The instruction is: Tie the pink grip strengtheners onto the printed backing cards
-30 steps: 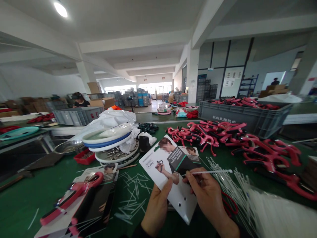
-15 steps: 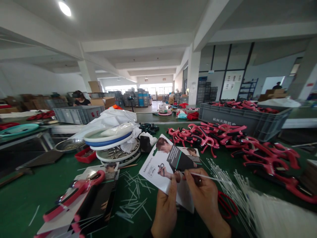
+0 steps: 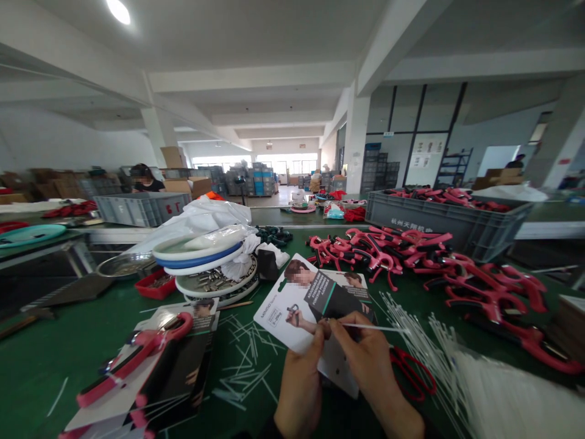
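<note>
My left hand (image 3: 299, 387) grips the lower part of a white printed product card (image 3: 278, 317), which shows a picture of a hand grip exerciser. My right hand (image 3: 365, 372) pinches a thin white plastic cable tie (image 3: 370, 327) between its fingertips, and the tie's end meets the card near my fingertips. Red-handled scissors (image 3: 411, 373) lie just right of my right hand. To the left rests a carded pink-and-black hand grip exerciser (image 3: 134, 360), with cut tie ends (image 3: 247, 366) scattered beside it.
A heap of loose pink-and-black grip exercisers (image 3: 379, 253) and a bundle of white ties (image 3: 439, 347) cover the green workbench (image 3: 55, 347). Stacked round trays (image 3: 214, 283) stand behind. A grey crate (image 3: 411, 216) holds more grips. A co-worker (image 3: 145, 180) sits far left.
My hands have drawn closer together at the card. The tie now lies more level, and the card has shifted slightly up and left. More of the scissors shows.
</note>
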`<state>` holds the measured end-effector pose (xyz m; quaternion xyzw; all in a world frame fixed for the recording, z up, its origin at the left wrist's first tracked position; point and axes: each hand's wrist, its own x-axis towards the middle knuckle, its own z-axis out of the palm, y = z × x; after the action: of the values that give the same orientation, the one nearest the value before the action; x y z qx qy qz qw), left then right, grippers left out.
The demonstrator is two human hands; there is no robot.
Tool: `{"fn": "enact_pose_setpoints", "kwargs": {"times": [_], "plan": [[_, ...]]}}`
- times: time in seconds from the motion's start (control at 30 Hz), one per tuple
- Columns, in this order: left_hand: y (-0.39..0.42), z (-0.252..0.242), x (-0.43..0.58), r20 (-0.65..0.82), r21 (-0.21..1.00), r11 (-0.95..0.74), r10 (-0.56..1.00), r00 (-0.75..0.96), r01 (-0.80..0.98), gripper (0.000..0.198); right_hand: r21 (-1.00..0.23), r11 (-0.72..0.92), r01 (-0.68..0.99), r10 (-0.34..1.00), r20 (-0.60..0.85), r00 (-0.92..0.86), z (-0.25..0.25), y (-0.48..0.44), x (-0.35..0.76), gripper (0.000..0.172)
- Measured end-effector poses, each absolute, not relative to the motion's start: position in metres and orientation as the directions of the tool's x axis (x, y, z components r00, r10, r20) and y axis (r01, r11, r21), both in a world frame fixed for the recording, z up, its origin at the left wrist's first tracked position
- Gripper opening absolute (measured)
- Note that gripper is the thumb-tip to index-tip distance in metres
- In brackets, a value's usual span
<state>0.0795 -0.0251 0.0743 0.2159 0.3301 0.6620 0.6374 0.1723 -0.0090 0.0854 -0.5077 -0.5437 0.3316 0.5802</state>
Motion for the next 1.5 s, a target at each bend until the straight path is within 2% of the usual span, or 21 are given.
{"fn": "enact_pose_setpoints", "kwargs": {"times": [0.2, 0.33, 0.4, 0.57, 0.73, 0.87, 0.97, 1.07, 1.17, 1.27, 1.4, 1.5], "plan": [[-0.016, 0.078, 0.072, -0.137, 0.735, -0.084, 0.953, -0.27, -0.673, 0.049, -0.963, 0.224, -0.151, 0.952, 0.182, 0.248, 0.085, -0.004, 0.195, 0.03], [-0.016, 0.084, 0.062, -0.144, 0.76, -0.057, 0.957, -0.252, -0.648, 0.031, -0.949, 0.208, -0.236, 0.929, 0.116, 0.352, 0.09, -0.008, 0.219, 0.031], [-0.017, 0.084, 0.059, -0.138, 0.777, -0.045, 0.961, -0.24, -0.628, 0.027, -0.958, 0.213, -0.194, 0.927, 0.135, 0.351, 0.089, -0.01, 0.227, 0.031], [-0.015, 0.081, 0.056, -0.109, 0.77, -0.039, 0.976, -0.191, -0.637, 0.025, -0.964, 0.239, 0.118, 0.936, 0.261, 0.238, 0.078, -0.014, 0.232, 0.031], [-0.019, 0.086, 0.06, -0.127, 0.81, 0.001, 0.977, -0.173, -0.587, 0.027, -0.932, 0.298, 0.207, 0.908, 0.344, 0.241, 0.076, -0.019, 0.224, 0.029], [-0.02, 0.088, 0.06, -0.144, 0.803, 0.029, 0.979, -0.147, -0.595, 0.027, -0.777, 0.467, 0.423, 0.777, 0.589, 0.225, 0.079, -0.026, 0.222, 0.017], [-0.016, 0.086, 0.055, -0.153, 0.773, 0.033, 0.979, -0.136, -0.633, 0.026, -0.547, 0.594, 0.59, 0.617, 0.78, 0.102, 0.081, -0.032, 0.226, 0.009], [-0.014, 0.084, 0.051, -0.156, 0.751, 0.072, 0.985, -0.07, -0.657, 0.026, -0.275, 0.713, 0.645, 0.45, 0.885, -0.12, 0.087, -0.036, 0.232, 0.018], [-0.015, 0.082, 0.049, -0.153, 0.75, 0.121, 0.988, 0.007, -0.651, 0.023, -0.077, 0.789, 0.609, 0.362, 0.86, -0.36, 0.096, -0.038, 0.238, 0.026], [-0.017, 0.083, 0.049, -0.155, 0.758, 0.168, 0.985, 0.076, -0.63, 0.024, 0.018, 0.809, 0.588, 0.34, 0.801, -0.492, 0.102, -0.034, 0.241, 0.03], [-0.022, 0.086, 0.05, -0.092, 0.764, 0.191, 0.978, 0.189, -0.616, 0.026, 0.05, 0.811, 0.583, 0.368, 0.732, -0.574, 0.108, -0.03, 0.239, 0.037], [-0.024, 0.092, 0.048, -0.073, 0.76, 0.212, 0.967, 0.243, -0.614, 0.026, -0.011, 0.851, 0.525, 0.406, 0.648, -0.644, 0.114, -0.033, 0.243, 0.034]]}}
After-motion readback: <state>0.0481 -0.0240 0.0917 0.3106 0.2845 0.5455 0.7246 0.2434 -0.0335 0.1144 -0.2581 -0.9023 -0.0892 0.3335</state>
